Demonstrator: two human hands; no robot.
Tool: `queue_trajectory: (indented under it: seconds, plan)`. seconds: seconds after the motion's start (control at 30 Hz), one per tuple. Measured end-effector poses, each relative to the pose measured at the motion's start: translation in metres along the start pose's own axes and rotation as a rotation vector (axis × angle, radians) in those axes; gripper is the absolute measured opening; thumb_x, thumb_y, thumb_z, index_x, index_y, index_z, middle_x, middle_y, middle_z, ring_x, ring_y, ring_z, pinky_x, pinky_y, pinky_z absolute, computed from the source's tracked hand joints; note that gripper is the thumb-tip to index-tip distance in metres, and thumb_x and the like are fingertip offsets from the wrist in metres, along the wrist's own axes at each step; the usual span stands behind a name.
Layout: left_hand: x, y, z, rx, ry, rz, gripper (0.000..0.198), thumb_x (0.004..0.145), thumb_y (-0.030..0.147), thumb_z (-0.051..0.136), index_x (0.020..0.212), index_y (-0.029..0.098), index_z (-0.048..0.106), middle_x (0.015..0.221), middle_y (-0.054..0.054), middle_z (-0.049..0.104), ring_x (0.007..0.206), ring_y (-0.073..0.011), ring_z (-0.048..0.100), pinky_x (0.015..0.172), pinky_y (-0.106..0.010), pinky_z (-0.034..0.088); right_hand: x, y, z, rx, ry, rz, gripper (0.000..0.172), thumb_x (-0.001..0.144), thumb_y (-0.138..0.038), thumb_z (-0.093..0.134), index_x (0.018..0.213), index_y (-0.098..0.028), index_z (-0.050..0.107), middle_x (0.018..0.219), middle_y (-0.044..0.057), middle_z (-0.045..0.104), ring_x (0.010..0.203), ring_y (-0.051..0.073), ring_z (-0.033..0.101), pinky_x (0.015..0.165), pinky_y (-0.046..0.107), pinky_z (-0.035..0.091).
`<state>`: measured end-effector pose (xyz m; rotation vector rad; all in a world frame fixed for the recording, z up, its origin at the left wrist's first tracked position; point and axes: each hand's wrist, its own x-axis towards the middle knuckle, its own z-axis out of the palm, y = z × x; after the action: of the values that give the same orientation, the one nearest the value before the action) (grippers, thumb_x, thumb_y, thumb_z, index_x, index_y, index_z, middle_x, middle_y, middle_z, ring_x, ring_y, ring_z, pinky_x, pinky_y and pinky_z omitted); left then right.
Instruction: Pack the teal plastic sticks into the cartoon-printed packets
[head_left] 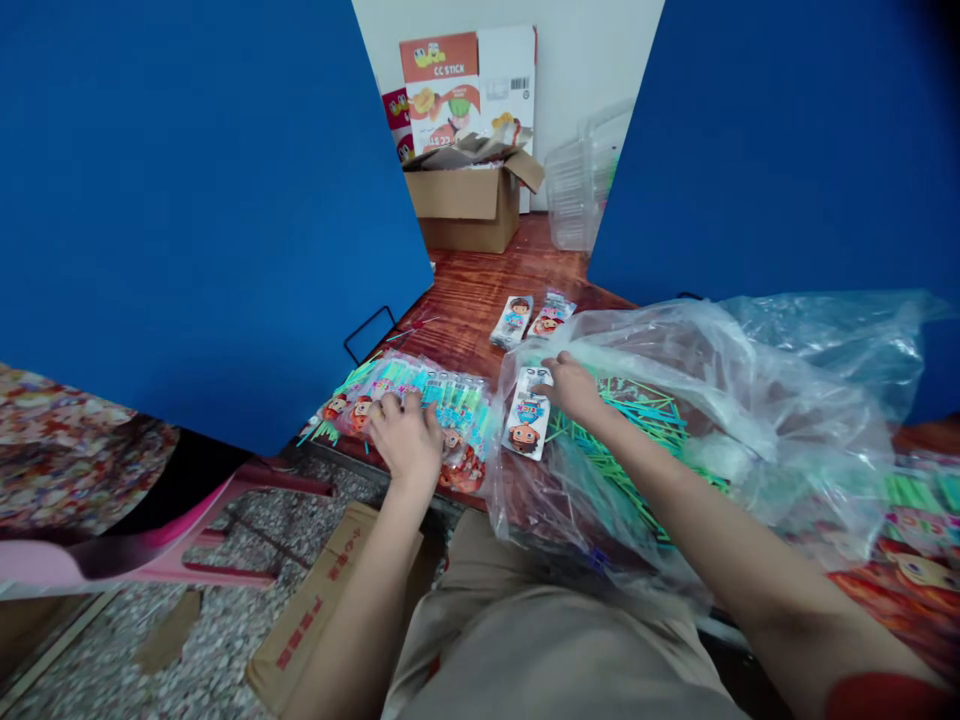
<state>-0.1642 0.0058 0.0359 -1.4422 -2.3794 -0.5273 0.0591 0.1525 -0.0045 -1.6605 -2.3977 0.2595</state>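
Note:
My left hand (409,435) lies over a row of clear packets (461,410) with cartoon faces and green and blue sticks inside. Its fingers are spread and touch the packets. At the upper right edge of a white cartoon card (527,415), my right hand (574,388) has its thumb and fingers closed on the card; whether more cards lie beneath it is hidden. The card rests at the mouth of a clear plastic bag (667,340). Loose thin green and blue sticks (637,430) fill part of the bag under my right forearm.
Two stacks of cartoon cards, one with a boy figure (514,318), stand farther back on the reddish wooden table (472,285). An open cardboard box (465,205) and clear plastic tubs (574,190) are behind. Blue panels (187,200) flank both sides. A pink stool (225,500) stands lower left.

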Motion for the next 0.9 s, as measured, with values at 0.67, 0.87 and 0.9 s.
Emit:
queue_trajectory:
  seconds: [0.67,0.87,0.9]
  plan:
    - [-0.02,0.058,-0.022,-0.639,0.058,0.283,0.016,0.092,0.033,0.059,0.097,0.02,0.068,0.093,-0.008,0.067,0.096,-0.0266,0.059,0.087,-0.039,0.044,-0.02,0.016,-0.045,0.23,0.25,-0.118,0.03,0.101,-0.036,0.044,0.104,-0.018,0.068,0.105,0.01,0.072,0.095,0.022,0.067,0.077,0.028,0.044]
    - [-0.009,0.097,-0.021,-0.945,-0.128,0.326,0.043,0.081,0.036,0.074,0.119,0.02,0.061,0.111,-0.01,0.067,0.107,-0.0271,0.06,0.092,-0.039,0.045,-0.061,0.016,-0.08,0.78,0.307,-0.206,0.033,0.092,-0.051,0.058,0.083,-0.019,0.062,0.067,0.001,0.064,0.062,0.015,0.061,0.061,0.026,0.043]
    - [-0.01,0.104,-0.019,-1.034,-0.189,0.308,0.042,0.08,0.035,0.075,0.117,0.02,0.062,0.109,-0.009,0.068,0.104,-0.0257,0.061,0.09,-0.037,0.045,-0.068,0.015,-0.084,0.824,0.276,-0.216,0.034,0.092,-0.051,0.059,0.082,-0.019,0.061,0.067,0.0,0.064,0.063,0.015,0.06,0.061,0.026,0.043]
